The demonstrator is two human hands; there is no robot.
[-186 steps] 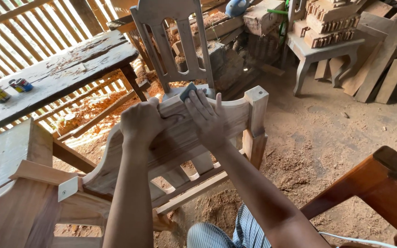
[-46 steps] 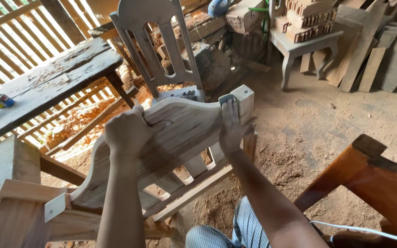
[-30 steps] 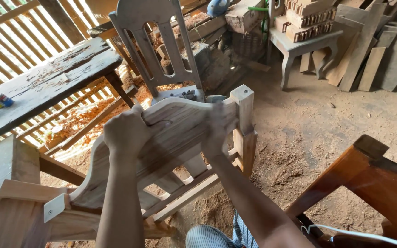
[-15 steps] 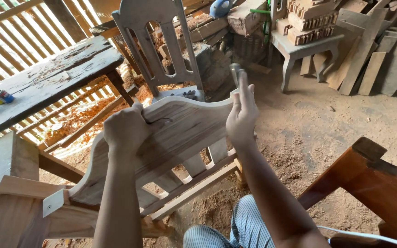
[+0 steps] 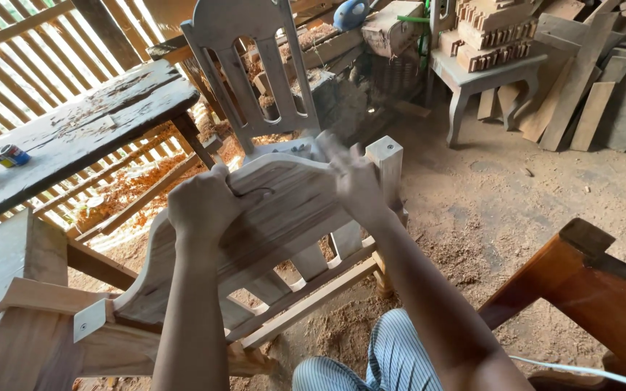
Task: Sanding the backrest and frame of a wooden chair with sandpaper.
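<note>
An unfinished pale wooden chair back (image 5: 284, 210) lies tilted in front of me, its curved top rail running from lower left up to a square post (image 5: 385, 156). My left hand (image 5: 203, 206) grips the rail's upper edge near its middle. My right hand (image 5: 353, 185) is blurred in motion, pressed on the rail's right end just left of the post. The small grey sanding pad is mostly hidden under its fingers. Slats and a lower rail show beneath my arms.
A grey-primed chair (image 5: 244, 43) stands just behind. A rough workbench (image 5: 88, 123) with small tins (image 5: 9, 154) is at left. A small carved table (image 5: 483, 72) and leaning planks (image 5: 588, 94) are at back right. A red-brown wooden frame (image 5: 595, 282) and a white cable (image 5: 581, 366) lie lower right, on a sawdust floor (image 5: 487, 195).
My right hand was lifted off by the post with the grey pad half a second ago; it has come back down onto the rail's right end. My left hand keeps its grip.
</note>
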